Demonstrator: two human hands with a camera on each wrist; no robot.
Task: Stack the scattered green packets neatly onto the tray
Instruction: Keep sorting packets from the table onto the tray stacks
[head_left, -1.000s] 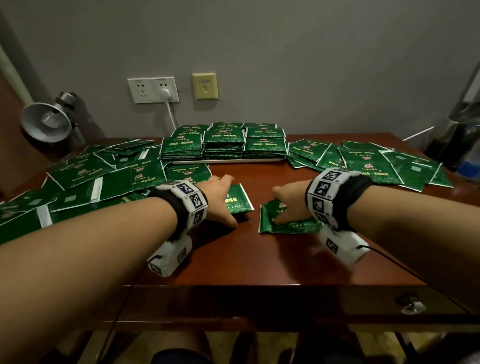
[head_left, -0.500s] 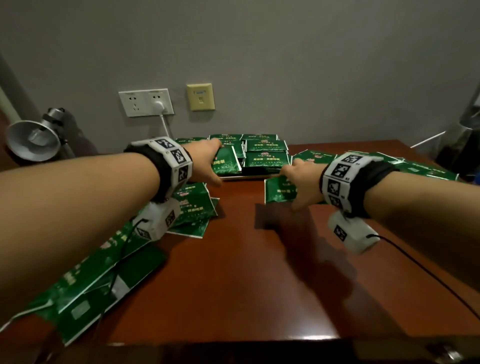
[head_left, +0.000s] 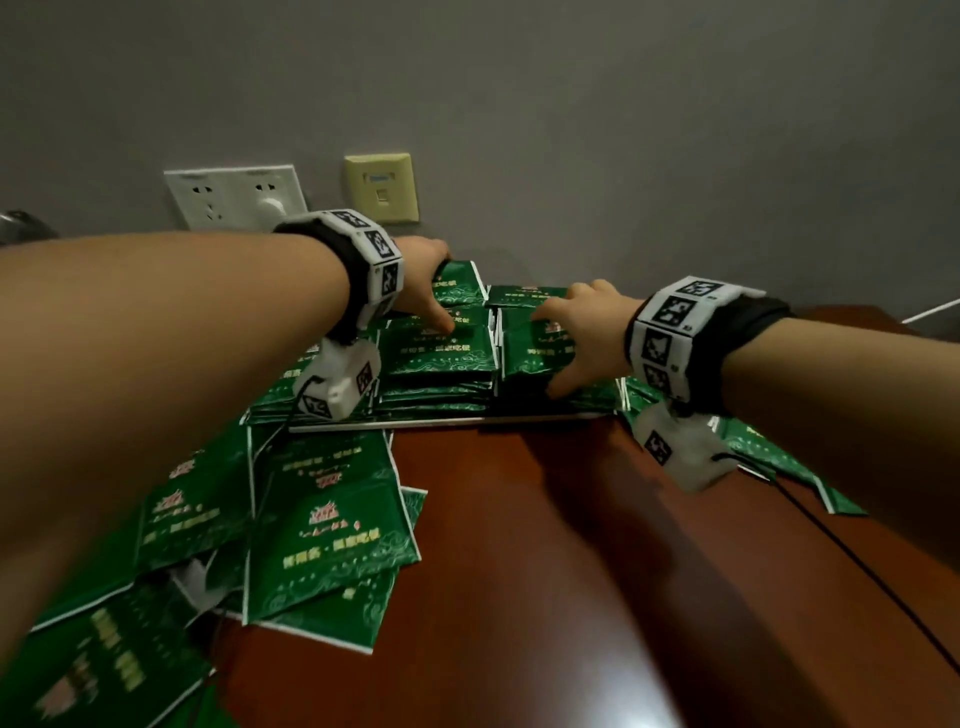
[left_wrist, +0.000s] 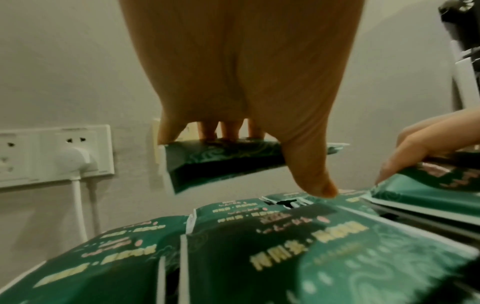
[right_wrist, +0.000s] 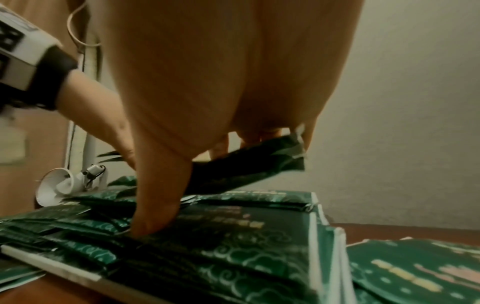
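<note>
Several stacks of green packets (head_left: 441, 358) fill the flat tray (head_left: 467, 422) at the back of the table. My left hand (head_left: 441, 291) hovers over the middle stacks, pinching one green packet (left_wrist: 223, 162) between its fingers (left_wrist: 228, 129) and thumb. My right hand (head_left: 571, 338) holds another green packet (right_wrist: 246, 166) tilted over the right stack, its thumb tip resting on that stack's top packet (right_wrist: 233, 232). More loose packets (head_left: 322, 519) lie heaped at the left, and others (head_left: 769, 452) lie under my right wrist.
The wall stands right behind the tray, with a white socket plate (head_left: 234, 195), a plugged-in cable (left_wrist: 78, 195) and a yellow plate (head_left: 382, 187). A white lamp (right_wrist: 62, 185) sits at the far left. Bare brown tabletop (head_left: 571, 571) spreads in front of the tray.
Both hands lifted packets from the table's front and carried them back over the tray's stacks. The head view has moved closer to the tray.
</note>
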